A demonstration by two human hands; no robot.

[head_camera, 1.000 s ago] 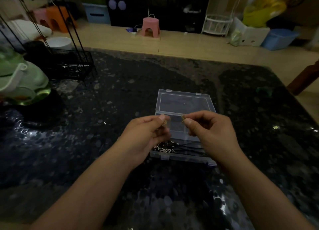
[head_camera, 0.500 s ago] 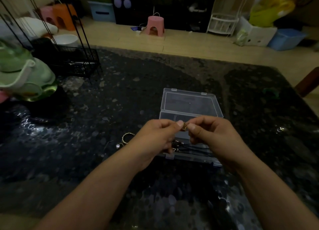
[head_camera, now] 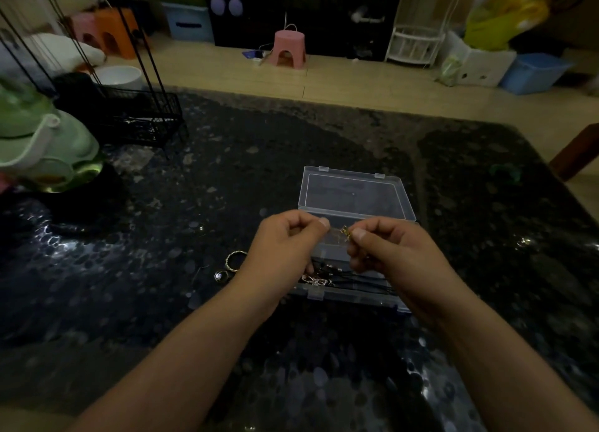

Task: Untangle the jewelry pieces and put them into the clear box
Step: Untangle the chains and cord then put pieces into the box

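Both hands, left (head_camera: 285,250) and right (head_camera: 392,256), raised close together, fingertips pinched.

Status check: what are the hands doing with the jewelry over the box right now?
Left hand and right hand both pinch a small gold piece above the open clear box. Two rings on the table. Nothing blocking.

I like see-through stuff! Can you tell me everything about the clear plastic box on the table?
The clear plastic box is rectangular and see-through, with small latch tabs. It sits open on the dark speckled table, lid tilted back, away from the person. Black cords and small shiny jewelry pieces lie inside near the front. Both hands hover above it, seemingly not touching.
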